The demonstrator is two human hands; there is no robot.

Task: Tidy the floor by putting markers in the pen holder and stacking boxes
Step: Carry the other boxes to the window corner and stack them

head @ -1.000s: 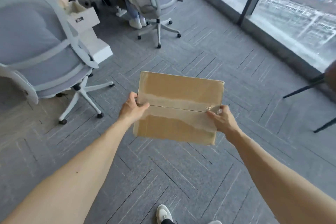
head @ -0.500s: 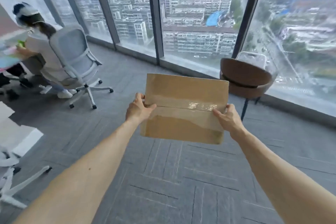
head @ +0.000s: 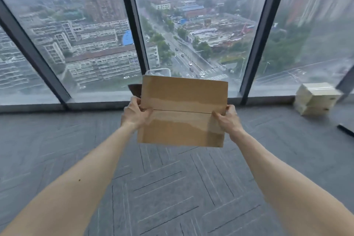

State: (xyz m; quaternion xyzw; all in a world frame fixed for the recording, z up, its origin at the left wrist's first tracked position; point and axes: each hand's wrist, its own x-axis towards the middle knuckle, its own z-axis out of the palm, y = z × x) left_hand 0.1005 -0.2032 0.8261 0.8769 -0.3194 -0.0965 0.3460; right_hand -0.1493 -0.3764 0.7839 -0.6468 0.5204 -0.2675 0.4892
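A brown cardboard box (head: 183,110), taped along its top seam, is held in the air at arm's length above the grey carpet. My left hand (head: 135,114) grips its left edge and my right hand (head: 228,119) grips its right edge, thumbs on top. At the far right, by the window, two pale boxes (head: 316,98) stand stacked on the floor. No markers or pen holder are in view.
Floor-to-ceiling windows with dark frames (head: 249,44) run across the far side. Part of a brown chair (head: 135,88) shows behind the held box. A dark chair leg (head: 345,130) lies at the right edge. Grey carpet tiles (head: 172,188) stretch below.
The view has swung right, from the office chairs to the window. The pale stacked boxes have come into sight at the right. Both hands keep the same hold on the cardboard box.
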